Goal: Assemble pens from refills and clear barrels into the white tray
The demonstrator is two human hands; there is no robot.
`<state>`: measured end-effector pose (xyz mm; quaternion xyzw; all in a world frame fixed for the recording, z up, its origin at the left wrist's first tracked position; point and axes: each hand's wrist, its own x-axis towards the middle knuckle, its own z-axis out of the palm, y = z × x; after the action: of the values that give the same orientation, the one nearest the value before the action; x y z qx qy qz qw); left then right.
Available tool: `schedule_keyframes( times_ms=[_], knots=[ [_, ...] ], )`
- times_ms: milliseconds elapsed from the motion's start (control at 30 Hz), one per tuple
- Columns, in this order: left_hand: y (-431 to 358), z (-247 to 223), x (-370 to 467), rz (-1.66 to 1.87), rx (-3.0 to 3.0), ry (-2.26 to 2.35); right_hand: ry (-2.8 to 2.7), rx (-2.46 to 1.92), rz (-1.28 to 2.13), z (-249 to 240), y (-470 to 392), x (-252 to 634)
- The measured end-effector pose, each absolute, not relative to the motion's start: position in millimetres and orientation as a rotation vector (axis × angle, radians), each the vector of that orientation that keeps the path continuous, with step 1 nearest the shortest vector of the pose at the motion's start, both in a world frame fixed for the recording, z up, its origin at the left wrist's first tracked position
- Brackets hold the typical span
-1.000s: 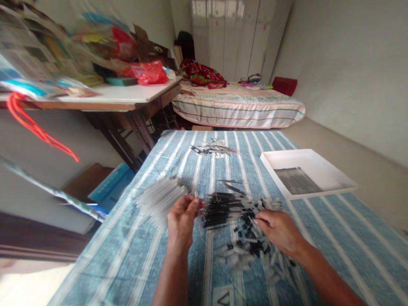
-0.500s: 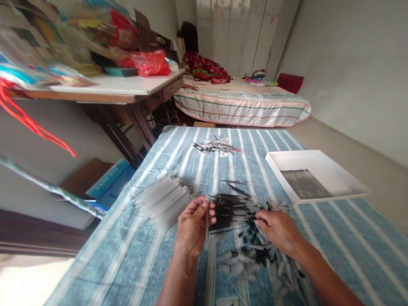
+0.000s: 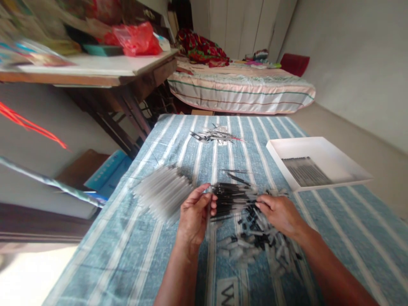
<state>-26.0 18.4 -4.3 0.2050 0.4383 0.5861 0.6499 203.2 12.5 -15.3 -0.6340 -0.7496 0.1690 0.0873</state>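
My left hand (image 3: 196, 210) is closed around a clear pen barrel (image 3: 208, 214), held nearly upright. Just right of it lies a bundle of dark pen refills (image 3: 231, 197), their paler ends pointing right. The thumb and fingers of my right hand (image 3: 282, 212) pinch at those ends, seemingly on one refill; the fingertips partly hide it. To the left of my left hand is a stack of clear pen barrels (image 3: 162, 191). Small black plugs (image 3: 250, 223) and translucent pen caps (image 3: 239, 250) are scattered below and beside my right hand.
A white box lid (image 3: 346, 172) at the right holds a row of finished-looking pens (image 3: 306, 172). Farther back on the striped cloth (image 3: 121, 255) sits a small pile of thin parts (image 3: 216, 136). A cluttered side table (image 3: 127, 70) stands left, and a bed (image 3: 242, 91) stands behind.
The view has tipped down slightly, so the table things sit higher in the picture. Both hands keep nearly the same places, the left still holding the barrel.
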Motion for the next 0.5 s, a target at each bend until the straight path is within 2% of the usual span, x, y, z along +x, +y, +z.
schedule_keyframes(
  times_ms=[267, 500],
  knots=[
    [20, -7, -26, 1.315, 0.465, 1.012, -2.347, -1.740, 0.730, -1, -3, 189],
    [19, -8, -24, 1.291, 0.487, 1.002, -2.719, -1.790, 0.642, 6, -11, 180]
  ],
)
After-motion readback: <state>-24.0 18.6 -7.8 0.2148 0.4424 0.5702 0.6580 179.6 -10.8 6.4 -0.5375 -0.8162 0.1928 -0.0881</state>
